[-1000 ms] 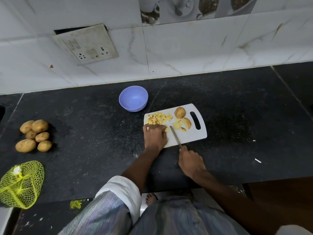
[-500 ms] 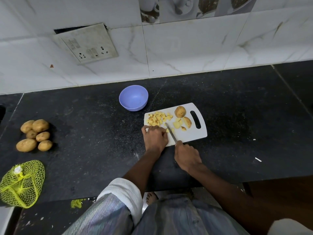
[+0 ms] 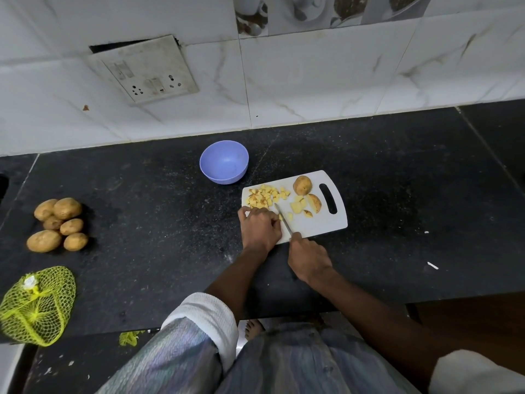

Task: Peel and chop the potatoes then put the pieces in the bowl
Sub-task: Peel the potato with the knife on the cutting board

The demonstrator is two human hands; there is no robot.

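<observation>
Our left hand (image 3: pixel 260 227) presses curled fingers on a potato piece on the cutting board (image 3: pixel 321 223); our right hand (image 3: pixel 308 258) grips the knife (image 3: pixel 282 218). The blade sits just beside the left fingertips: a slip risks a cut. Diced pieces (image 3: pixel 265 196) lie near the board edge and may spill onto the table (image 3: pixel 159 200). Count: one bowl (image 3: pixel 224 162), holding no pieces; six whole potatoes (image 3: pixel 58 224); one uncut potato (image 3: pixel 302 185) on the board.

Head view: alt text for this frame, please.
A person's right hand holds a steel knife over a white plastic cutting board while the left hand rests beside diced potato pieces. An empty lilac bowl stands behind; whole brown potatoes lie far left.
</observation>
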